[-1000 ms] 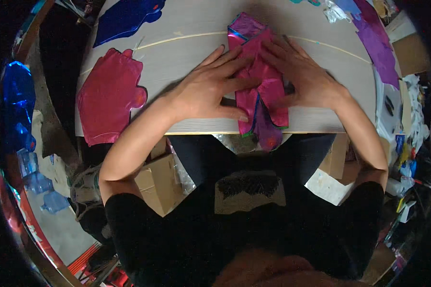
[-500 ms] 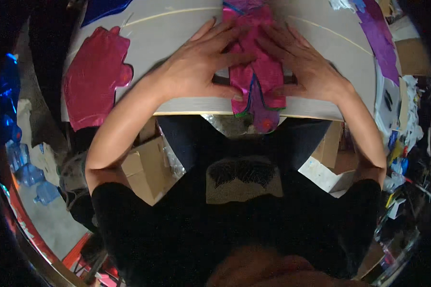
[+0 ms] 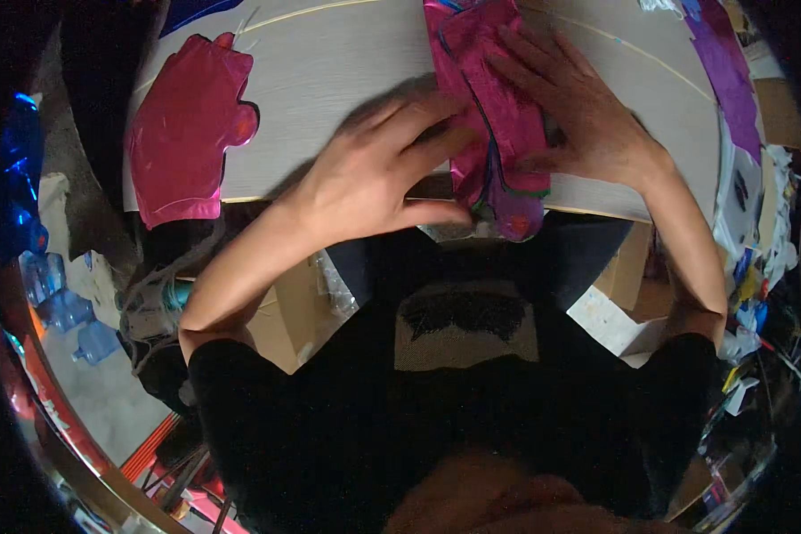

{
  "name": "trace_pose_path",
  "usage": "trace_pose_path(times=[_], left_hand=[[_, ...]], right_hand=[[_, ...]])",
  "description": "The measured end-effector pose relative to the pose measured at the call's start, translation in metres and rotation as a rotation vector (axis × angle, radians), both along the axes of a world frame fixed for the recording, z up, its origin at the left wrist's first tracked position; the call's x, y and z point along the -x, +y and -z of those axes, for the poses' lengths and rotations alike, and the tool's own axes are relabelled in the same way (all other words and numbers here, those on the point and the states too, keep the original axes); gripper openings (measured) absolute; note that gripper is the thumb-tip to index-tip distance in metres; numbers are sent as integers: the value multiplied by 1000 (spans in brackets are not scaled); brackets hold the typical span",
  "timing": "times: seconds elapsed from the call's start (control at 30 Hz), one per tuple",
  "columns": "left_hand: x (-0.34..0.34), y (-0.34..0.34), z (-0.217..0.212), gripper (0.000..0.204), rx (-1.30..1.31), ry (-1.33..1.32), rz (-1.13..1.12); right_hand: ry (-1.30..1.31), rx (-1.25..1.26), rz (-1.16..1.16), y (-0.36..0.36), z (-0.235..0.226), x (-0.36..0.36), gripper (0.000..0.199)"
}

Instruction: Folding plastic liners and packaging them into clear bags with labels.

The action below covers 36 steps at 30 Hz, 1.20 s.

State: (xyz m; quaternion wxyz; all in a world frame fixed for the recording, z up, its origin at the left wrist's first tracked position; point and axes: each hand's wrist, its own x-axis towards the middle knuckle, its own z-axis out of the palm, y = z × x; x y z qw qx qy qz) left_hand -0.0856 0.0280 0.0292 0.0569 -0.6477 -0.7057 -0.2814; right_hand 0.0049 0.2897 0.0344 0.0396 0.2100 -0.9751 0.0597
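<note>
A shiny pink sheet-like piece (image 3: pixel 512 116) with dark and green edging lies lengthwise on the pale table, its flaps folded inward. A rounded purple end (image 3: pixel 518 216) with a red spot hangs over the near edge. My right hand (image 3: pixel 596 116) rests along the piece's right side, fingers stretched out flat. My left hand (image 3: pixel 378 169) is at its left side, fingers apart and fingertips by the left flap, the thumb near the table edge. Neither hand grips the piece. Its far end runs out of the picture.
A similar pink piece (image 3: pixel 187 133) with a scalloped edge lies at the table's left. Purple material (image 3: pixel 725 71) hangs at the right edge. Cardboard boxes (image 3: pixel 280 320) stand below the table, blue water bottles (image 3: pixel 93 343) on the floor at left, loose scraps at right.
My left hand has come off the piece's middle, moving left and nearer to me. The left flap now lies further across the piece. My right hand stays at the right side.
</note>
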Motion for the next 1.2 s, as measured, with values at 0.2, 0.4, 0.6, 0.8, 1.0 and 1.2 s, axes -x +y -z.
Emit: trace_pose_path(times=[0.2, 0.4, 0.6, 0.8, 1.0, 1.2], left_hand=[[-19, -21, 18, 64, -89, -2, 13], [-35, -14, 34, 52, -106, 145, -7], [-37, -11, 25, 48, -75, 145, -36], [-12, 0, 5, 44, 2, -36, -3], [34, 34, -3, 60, 40, 219, -72], [38, 39, 1, 72, 88, 148, -75]], right_hand=[[-21, -5, 26, -2, 0, -2, 104], [-24, 0, 21, -3, 1, 0, 106], [0, -18, 24, -2, 3, 0, 106], [55, -27, -36, 3, 6, 2, 106], [-30, 71, 0, 0, -2, 0, 104], [31, 44, -18, 29, -9, 29, 100]])
